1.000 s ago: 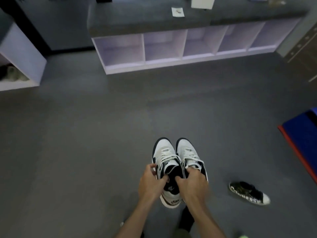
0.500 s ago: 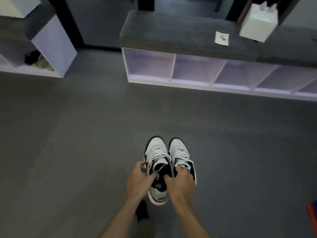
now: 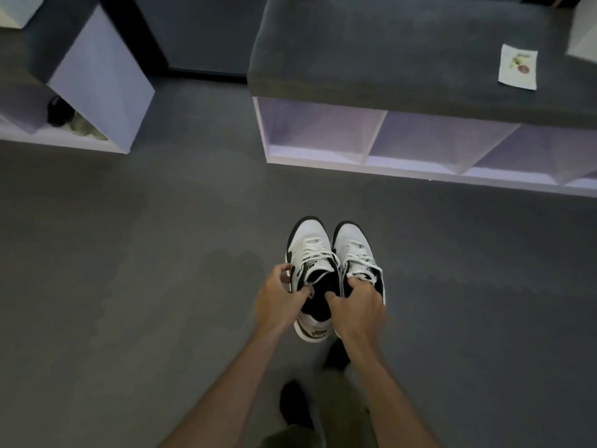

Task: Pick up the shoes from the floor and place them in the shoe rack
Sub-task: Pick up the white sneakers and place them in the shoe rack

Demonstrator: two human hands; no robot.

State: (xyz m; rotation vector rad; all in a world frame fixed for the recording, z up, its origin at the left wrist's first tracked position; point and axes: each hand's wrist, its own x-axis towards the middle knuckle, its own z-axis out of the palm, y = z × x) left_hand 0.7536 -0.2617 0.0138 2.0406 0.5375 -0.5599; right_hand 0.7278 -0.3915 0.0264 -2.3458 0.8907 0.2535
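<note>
I carry a pair of white and black sneakers side by side above the grey floor, toes pointing away from me. My left hand [image 3: 280, 300] grips the collar of the left sneaker [image 3: 310, 253]. My right hand [image 3: 357, 307] grips the collar of the right sneaker [image 3: 354, 250]. The white shoe rack [image 3: 365, 161] with open compartments under a dark cushioned top stands ahead and to the right; the compartments in view hold nothing.
A second white shelf unit [image 3: 103, 79] at the left holds a dark shoe and a pale shoe [image 3: 69, 119]. A small printed card [image 3: 518, 66] lies on the rack's cushioned top. My dark-socked feet [image 3: 295, 407] show at the bottom.
I have walked closer to the rack with both sneakers held; the rack now looms larger and to the right. The black canvas shoe on the floor has left the view.
</note>
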